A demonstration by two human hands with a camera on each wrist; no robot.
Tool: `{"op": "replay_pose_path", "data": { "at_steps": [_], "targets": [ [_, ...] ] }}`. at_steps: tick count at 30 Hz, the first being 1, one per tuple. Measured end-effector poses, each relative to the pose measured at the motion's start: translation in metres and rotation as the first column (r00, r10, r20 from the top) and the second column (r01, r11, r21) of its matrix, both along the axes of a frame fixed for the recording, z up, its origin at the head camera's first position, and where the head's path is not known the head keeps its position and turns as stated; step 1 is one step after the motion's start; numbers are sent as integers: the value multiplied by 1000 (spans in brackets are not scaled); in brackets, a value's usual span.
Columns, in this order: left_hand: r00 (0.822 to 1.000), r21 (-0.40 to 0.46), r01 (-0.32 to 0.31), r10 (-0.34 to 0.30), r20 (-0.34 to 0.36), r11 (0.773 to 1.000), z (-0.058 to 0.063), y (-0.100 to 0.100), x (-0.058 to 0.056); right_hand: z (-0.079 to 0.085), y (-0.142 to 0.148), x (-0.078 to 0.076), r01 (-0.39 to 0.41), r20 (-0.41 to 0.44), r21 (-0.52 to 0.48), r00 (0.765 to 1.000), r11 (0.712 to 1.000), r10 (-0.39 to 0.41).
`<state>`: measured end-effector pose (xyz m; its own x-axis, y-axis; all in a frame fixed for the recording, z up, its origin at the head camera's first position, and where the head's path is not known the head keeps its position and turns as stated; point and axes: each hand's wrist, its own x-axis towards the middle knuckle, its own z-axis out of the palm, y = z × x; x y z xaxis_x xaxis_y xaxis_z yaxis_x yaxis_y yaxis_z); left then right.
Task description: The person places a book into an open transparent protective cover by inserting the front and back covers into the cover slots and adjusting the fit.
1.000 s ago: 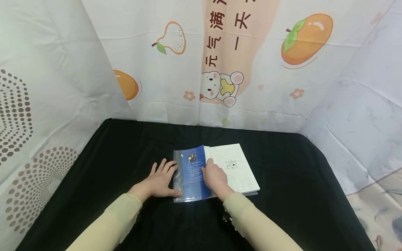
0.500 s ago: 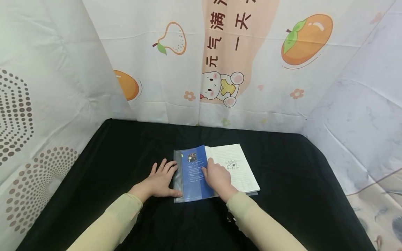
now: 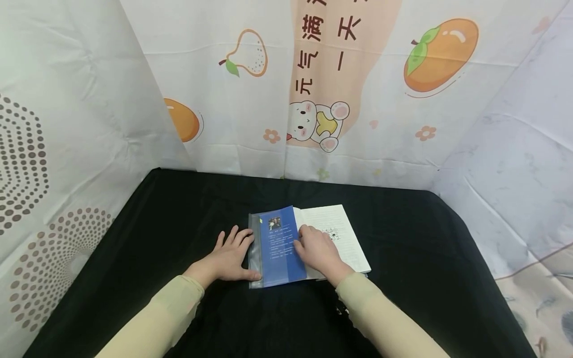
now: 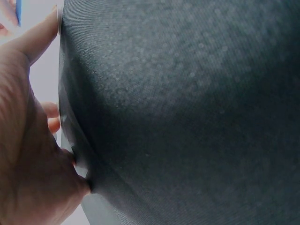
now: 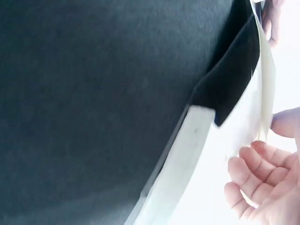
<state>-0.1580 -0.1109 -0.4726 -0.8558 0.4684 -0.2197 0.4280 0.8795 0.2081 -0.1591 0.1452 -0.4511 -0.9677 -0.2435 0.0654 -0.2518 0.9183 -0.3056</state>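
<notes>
An open book lies on the black cloth, its white printed pages (image 3: 355, 248) on the right. Over its left part stretches the blue cover flap (image 3: 279, 258), bearing a small photo and pale text. A clear plastic book cover (image 3: 255, 256) sticks out at the left edge. My left hand (image 3: 224, 258) rests there with fingers spread, fingertips and thumb on the plastic. My right hand (image 3: 320, 251) pinches the flap's right edge above the pages. In the right wrist view, the raised flap (image 5: 267, 89) passes between thumb and curled fingers, and the page block (image 5: 183, 164) stands below.
Black cloth (image 3: 192, 209) covers the table around the book. A white printed curtain (image 3: 371, 134) rises behind the far edge, with more cloth hanging left and right. Something small and dark (image 3: 341, 307) shows under the right sleeve.
My right hand has shifted a little to the right along with the flap's edge, so the blue flap reaches farther over the pages. The left hand stays in place.
</notes>
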Motion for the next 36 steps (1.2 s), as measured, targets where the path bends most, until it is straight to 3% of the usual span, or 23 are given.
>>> {"op": "replay_pose_path", "data": {
  "at_steps": [5,11,18,22,27,36],
  "targets": [
    [1000,-2,0,0,-8,1000,-1,0,0,-2,10,1,-83,-11,8,996,997,83],
    [1000,1,-5,5,-4,1000,-2,1,0,1,19,3,-196,33,-12,980,981,196],
    [1000,-5,-2,2,-7,1000,0,1,1,2,33,2,-320,177,-60,929,945,326],
    [1000,-3,-3,3,-5,1000,1,1,1,0,39,3,-361,210,-102,903,927,375],
    [1000,5,-3,3,-1,1000,2,1,1,-8,41,3,-396,207,-78,891,915,403],
    [1000,7,-3,3,-9,1000,1,1,1,-12,38,3,-398,209,-12,896,917,392]
  ]
}}
